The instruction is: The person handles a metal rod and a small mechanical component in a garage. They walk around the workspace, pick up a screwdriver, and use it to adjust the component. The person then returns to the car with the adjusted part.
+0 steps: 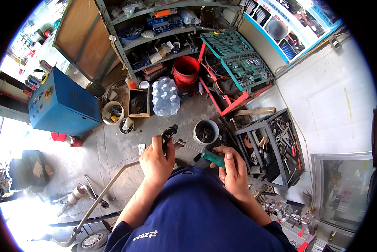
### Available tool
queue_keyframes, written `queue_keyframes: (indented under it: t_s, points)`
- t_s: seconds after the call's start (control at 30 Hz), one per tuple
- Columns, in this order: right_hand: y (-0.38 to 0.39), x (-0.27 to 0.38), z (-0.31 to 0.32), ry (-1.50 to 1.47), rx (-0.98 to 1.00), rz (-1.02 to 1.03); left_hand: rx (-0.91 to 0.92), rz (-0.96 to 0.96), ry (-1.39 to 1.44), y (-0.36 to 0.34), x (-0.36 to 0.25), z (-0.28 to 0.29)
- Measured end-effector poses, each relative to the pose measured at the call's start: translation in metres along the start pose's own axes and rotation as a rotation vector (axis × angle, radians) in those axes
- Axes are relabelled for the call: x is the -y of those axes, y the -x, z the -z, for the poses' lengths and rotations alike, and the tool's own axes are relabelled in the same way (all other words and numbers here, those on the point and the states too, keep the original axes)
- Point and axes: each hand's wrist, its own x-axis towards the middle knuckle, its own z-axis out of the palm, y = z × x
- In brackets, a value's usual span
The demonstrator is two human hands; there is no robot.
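Note:
My left hand grips a small black part in front of my body. My right hand is closed on the green handle of a screwdriver, whose thin metal shaft reaches leftward to or close by the black part; exact contact is unclear. Just beyond the screwdriver stands a grey bucket with dark bits inside. A long bent metal pipe lies below and left of my left hand.
Shelves, a red bucket, bottled water and teal socket sets are ahead. A blue cabinet stands left. A tool-filled metal cart is right. An exhaust muffler and wheel lie lower left.

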Motion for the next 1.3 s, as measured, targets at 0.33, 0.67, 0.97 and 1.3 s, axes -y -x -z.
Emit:
queue_keyframes:
  t_s: [0.33,0.67,0.97,1.3]
  points:
    - [0.001,0.004,-0.019,-0.039,-0.050,0.059,-0.021,-0.013,0.020,0.001,0.002,0.001]
    - [0.001,-0.006,-0.024,-0.213,-0.071,0.001,-0.073,-0.142,-0.028,0.000,0.002,0.007]
    - [0.000,0.007,-0.011,-0.153,0.011,-0.144,-0.078,-0.132,-0.020,0.004,0.002,0.011]
    - [0.000,0.001,-0.003,-0.192,0.082,-0.170,-0.089,-0.135,-0.056,0.007,0.004,0.013]
